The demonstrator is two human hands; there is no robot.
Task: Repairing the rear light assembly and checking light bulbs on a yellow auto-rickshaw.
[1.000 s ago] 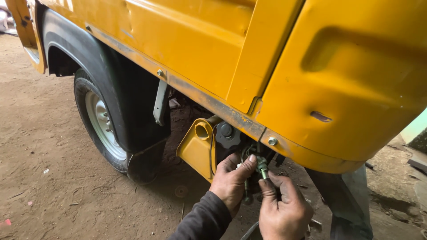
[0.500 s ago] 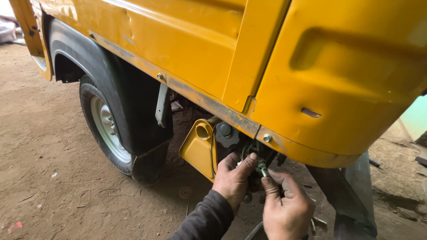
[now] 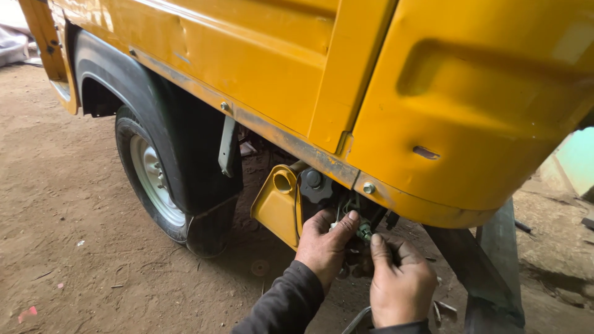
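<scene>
Both hands (image 3: 362, 266) half-hiding small connector (image 3: 364, 232)

Bare dirt floor (image 3: 74, 204); soft daylight; scattered debris

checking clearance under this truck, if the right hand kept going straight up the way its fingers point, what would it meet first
Most likely the small green-tipped connector that the right hand already pinches, then the wiring and the lower edge of the yellow body panel just above. Depth there is hard to judge.
</scene>
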